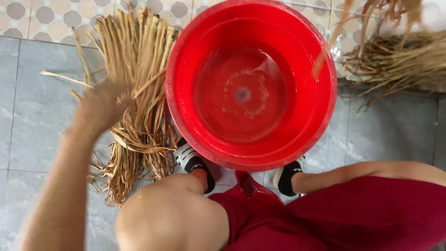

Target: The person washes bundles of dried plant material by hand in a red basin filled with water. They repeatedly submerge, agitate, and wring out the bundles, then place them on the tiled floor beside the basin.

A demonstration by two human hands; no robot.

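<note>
Dried straw strips [134, 93] lie in a long bundle on the grey tiled floor [32, 107], just left of the red plastic basin [320, 111] and touching its rim. That basin, the biggest thing in view, holds shallow clear water with pale sediment around its centre. A second heap of dry stalks [399, 60] lies at upper right, apart from the basin. Left hand [100, 109], blurred, rests on the bundle's middle among the strips; whether its fingers clench any cannot be told. Right hand is out of view.
</note>
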